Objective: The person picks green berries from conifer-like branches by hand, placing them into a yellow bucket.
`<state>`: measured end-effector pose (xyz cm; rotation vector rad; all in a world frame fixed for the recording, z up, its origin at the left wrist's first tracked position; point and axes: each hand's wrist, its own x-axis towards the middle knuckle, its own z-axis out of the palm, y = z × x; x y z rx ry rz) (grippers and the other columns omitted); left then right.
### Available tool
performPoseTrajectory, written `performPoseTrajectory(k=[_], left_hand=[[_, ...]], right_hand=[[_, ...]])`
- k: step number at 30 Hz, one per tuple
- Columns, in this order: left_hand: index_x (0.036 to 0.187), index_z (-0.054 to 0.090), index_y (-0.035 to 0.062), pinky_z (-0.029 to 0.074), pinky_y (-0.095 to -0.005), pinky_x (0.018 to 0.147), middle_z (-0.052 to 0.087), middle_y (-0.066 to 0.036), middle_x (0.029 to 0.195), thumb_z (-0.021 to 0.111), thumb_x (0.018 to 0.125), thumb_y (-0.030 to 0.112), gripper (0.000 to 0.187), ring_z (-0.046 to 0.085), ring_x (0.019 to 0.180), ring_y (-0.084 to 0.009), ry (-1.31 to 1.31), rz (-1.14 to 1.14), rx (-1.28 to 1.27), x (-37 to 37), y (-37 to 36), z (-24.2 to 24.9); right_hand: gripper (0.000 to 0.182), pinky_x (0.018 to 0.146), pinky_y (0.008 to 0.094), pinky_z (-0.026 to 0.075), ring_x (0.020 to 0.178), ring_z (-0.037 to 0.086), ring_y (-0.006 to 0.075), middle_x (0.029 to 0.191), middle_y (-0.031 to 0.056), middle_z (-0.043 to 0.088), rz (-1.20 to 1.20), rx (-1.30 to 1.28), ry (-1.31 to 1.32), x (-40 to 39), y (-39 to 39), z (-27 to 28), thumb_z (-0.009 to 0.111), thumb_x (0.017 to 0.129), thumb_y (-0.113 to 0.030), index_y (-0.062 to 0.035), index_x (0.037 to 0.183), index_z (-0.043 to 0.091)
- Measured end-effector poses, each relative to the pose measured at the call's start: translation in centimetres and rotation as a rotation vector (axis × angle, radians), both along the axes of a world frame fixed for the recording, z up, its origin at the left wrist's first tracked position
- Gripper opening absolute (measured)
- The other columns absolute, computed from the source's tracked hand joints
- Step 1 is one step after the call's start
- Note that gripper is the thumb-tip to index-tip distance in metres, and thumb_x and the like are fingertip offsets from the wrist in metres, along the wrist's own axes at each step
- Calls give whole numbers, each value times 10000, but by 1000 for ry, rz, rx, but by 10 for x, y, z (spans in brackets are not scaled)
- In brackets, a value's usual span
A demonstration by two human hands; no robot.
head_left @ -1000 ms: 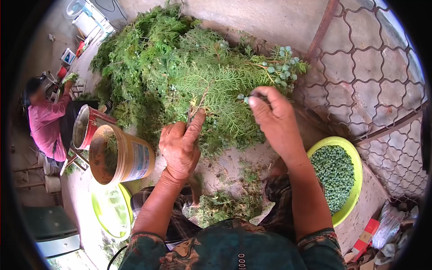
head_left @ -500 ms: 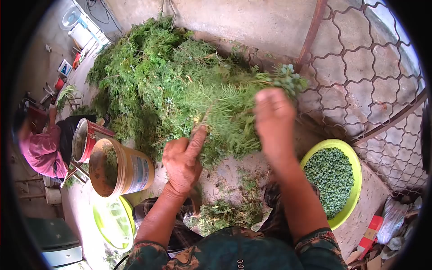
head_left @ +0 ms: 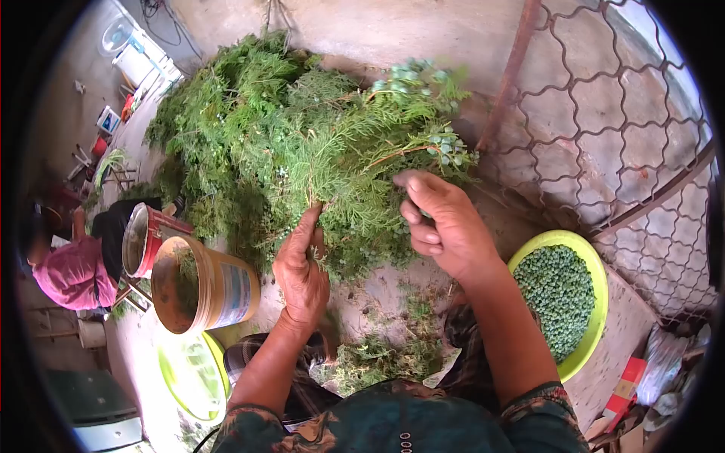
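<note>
My left hand (head_left: pixel 300 268) is closed around the lower end of a leafy evergreen branch (head_left: pixel 343 155), its index finger stretched along the stem. Clusters of pale blue-green berries (head_left: pixel 447 147) hang at the far side of the foliage; the upper cluster (head_left: pixel 411 78) is blurred. My right hand (head_left: pixel 447 223) is beside the foliage, fingers loosely curled and thumb apart, and I see nothing in it. A large heap of cut evergreen branches (head_left: pixel 219 113) lies beyond both hands. To the right stands a yellow-green basin (head_left: pixel 602 302) holding many green berries (head_left: pixel 555 298).
At left are a tan bucket (head_left: pixel 234 291), a red-and-white bucket (head_left: pixel 162 226) and another yellow-green basin (head_left: pixel 215 355). A person in a pink top (head_left: pixel 75 272) sits farther left. A wire mesh panel (head_left: pixel 604 113) leans at right. Loose clippings (head_left: pixel 385 359) lie between my knees.
My right hand has moved down and left, away from the berry cluster, and its fingers have loosened. The berry-bearing tips have shifted left and upward. My left hand has moved slightly left.
</note>
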<state>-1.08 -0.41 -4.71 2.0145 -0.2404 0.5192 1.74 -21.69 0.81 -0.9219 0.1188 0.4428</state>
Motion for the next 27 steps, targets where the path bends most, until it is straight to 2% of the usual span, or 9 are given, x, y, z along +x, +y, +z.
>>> performPoseTrajectory(k=[5,9,11,12,16,19,22,26,27], left_hand=[[1263,485,28,358,-295,989,536,-112,1254,479,885,-69,390,491,1150,-168,136,-137,-320,-9,-20,-14],[1299,444,13,324,-309,1013,460,-153,1324,513,923,108,394,418,1223,-197,429,-156,65,-6,-17,7],[1333,396,10,298,-337,1034,454,-172,1323,482,948,227,450,393,1249,-230,288,-209,354,-1,-12,17],[1343,382,16,276,-367,1050,450,-183,1323,433,960,324,493,365,1277,-269,297,-170,197,6,-8,17],[1335,379,15,252,-431,1055,489,-189,1268,403,956,355,510,433,1204,-329,160,-104,44,19,-4,59],[1290,430,21,207,-488,1066,516,-180,1232,437,939,320,461,446,1193,-340,79,-115,284,27,2,66],[1243,489,90,137,-557,1066,554,-108,1210,473,908,267,379,437,1202,-336,196,108,1117,30,6,59],[1187,541,80,175,-534,1064,585,-113,1160,494,911,237,321,498,1137,-345,87,145,1112,30,13,49],[1162,563,70,239,-499,1043,598,-121,1131,513,910,226,301,532,1090,-336,64,101,794,30,8,57]], right_hand=[[231,379,169,252,445,315,19,701,-20,440,-57,97,-82,12,9,1,538,922,-288,-92,1039,499],[132,399,170,267,479,352,20,660,-25,446,-127,23,-173,21,21,-5,548,920,-200,-72,898,526],[138,415,183,272,500,343,21,631,-41,416,-318,-387,-532,28,33,-19,538,925,-174,-52,862,517],[137,442,194,277,529,336,28,621,-53,387,-328,-405,-603,28,36,-18,523,930,-147,-35,851,513],[117,490,194,290,568,339,39,652,-53,388,-277,-427,-703,27,33,-16,499,939,-126,-23,887,522],[120,501,194,295,579,339,35,658,-54,382,-261,-447,-678,27,31,-10,502,939,-132,-18,910,523],[119,529,207,329,598,370,54,671,-38,430,-286,-704,-755,29,33,-21,527,923,-125,-11,893,540],[100,554,246,376,604,412,81,657,48,471,-288,-954,-853,23,46,-22,560,896,-103,-3,899,558],[97,546,258,381,588,413,86,641,71,465,-277,-996,-899,23,48,-24,563,893,-99,-3,909,557]])
